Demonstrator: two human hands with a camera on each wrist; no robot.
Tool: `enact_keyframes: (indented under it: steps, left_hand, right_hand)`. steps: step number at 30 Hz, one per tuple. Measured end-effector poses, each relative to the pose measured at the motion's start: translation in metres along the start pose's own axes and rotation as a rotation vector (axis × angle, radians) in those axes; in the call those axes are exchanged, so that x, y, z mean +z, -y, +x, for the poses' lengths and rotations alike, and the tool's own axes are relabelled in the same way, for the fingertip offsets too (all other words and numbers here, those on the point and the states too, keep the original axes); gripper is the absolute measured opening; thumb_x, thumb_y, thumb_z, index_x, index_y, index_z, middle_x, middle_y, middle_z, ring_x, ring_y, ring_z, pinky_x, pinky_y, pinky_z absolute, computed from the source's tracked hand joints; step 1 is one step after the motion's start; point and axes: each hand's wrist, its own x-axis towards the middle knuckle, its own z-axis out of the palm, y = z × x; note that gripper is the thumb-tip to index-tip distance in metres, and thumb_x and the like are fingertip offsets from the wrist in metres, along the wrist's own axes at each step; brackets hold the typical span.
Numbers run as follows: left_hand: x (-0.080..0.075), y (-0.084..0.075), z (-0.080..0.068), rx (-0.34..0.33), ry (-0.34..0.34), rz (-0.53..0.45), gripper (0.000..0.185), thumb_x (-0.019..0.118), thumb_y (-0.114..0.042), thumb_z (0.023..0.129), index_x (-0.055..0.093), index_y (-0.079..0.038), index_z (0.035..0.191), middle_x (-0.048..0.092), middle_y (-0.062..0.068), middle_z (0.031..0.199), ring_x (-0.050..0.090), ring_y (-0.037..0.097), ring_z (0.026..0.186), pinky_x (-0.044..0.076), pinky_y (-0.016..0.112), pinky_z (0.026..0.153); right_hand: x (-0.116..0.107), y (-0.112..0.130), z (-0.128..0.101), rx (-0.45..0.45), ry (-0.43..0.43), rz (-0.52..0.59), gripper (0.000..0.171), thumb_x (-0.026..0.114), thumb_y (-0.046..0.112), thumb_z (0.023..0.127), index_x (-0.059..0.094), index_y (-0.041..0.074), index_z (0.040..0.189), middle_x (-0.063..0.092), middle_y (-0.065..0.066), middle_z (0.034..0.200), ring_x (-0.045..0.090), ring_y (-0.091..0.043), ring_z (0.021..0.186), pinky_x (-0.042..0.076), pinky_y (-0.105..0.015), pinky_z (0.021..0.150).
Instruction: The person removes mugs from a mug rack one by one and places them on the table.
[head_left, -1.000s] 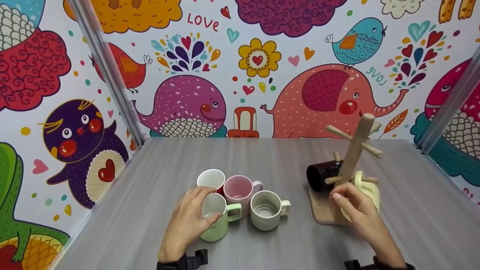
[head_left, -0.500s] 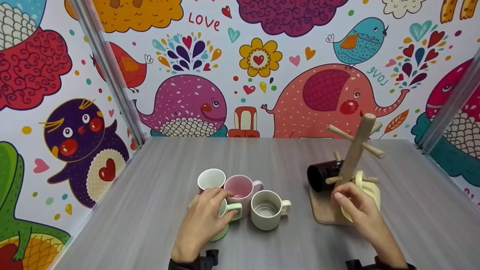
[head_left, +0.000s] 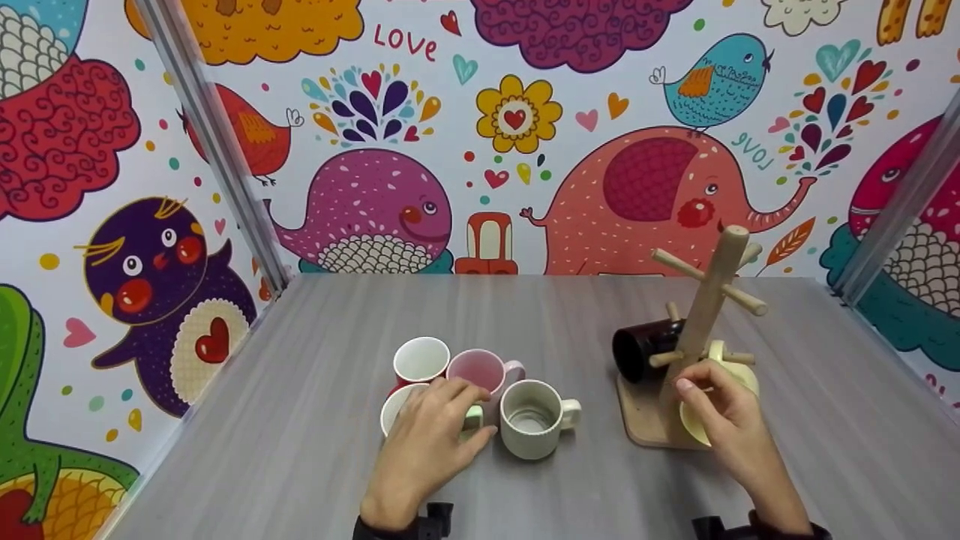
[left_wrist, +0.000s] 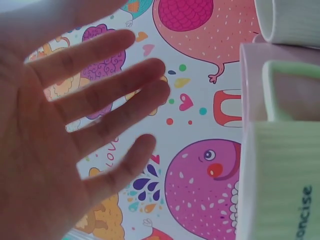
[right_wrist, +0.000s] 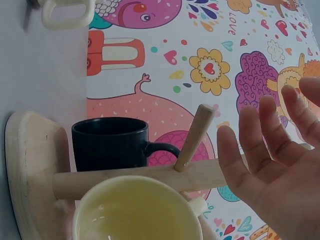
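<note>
My left hand [head_left: 427, 450] hovers over the light green mug [left_wrist: 285, 180], covering much of it in the head view. Its fingers are spread and hold nothing in the left wrist view. A pink mug [head_left: 474, 366] stands just beyond its fingertips, and a cream mug [head_left: 531, 442] to its right. Behind the green mug is a red mug with a white inside [head_left: 421, 360]. My right hand [head_left: 724, 420] is beside the wooden mug tree [head_left: 701, 322], fingers loosely bent and holding nothing. It overlaps the pale yellow mug [right_wrist: 135, 215] hanging there by its handle.
A black mug [right_wrist: 110, 145] hangs sideways on a low peg at the tree's left. The upper pegs [head_left: 746, 300] stick out bare. The grey table [head_left: 315, 337] is bounded by a cartoon-printed back wall [head_left: 525, 195] and side panels.
My left hand has shifted right across the green mug, from its left rim toward its handle and the pink mug. The right hand has stayed nearly still beside the tree.
</note>
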Motion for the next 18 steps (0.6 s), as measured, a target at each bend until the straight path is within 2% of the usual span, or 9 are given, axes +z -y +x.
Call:
enact_keyframes:
  steps: [11, 18]
  left_hand:
    - [0.003, -0.009, 0.004, 0.055, 0.002, 0.033, 0.026, 0.074, -0.022, 0.066, 0.065, -0.014, 0.089, 0.059, -0.007, 0.086, 0.055, 0.013, 0.080, 0.041, 0.033, 0.068]
    - [0.004, -0.013, 0.004, 0.069, 0.018, 0.052, 0.027, 0.074, -0.024, 0.068, 0.065, -0.015, 0.091, 0.059, -0.007, 0.087, 0.054, 0.013, 0.081, 0.042, 0.033, 0.069]
  right_hand:
    - [-0.005, -0.002, 0.000, -0.085, -0.088, -0.158, 0.011, 0.057, -0.011, 0.082, 0.059, 0.000, 0.082, 0.058, -0.008, 0.077, 0.054, -0.007, 0.076, 0.042, -0.011, 0.070]
    - [-0.011, -0.006, 0.000, -0.076, -0.124, -0.256, 0.007, 0.061, -0.008, 0.081, 0.061, -0.001, 0.083, 0.059, -0.003, 0.079, 0.053, -0.004, 0.077, 0.039, -0.009, 0.071]
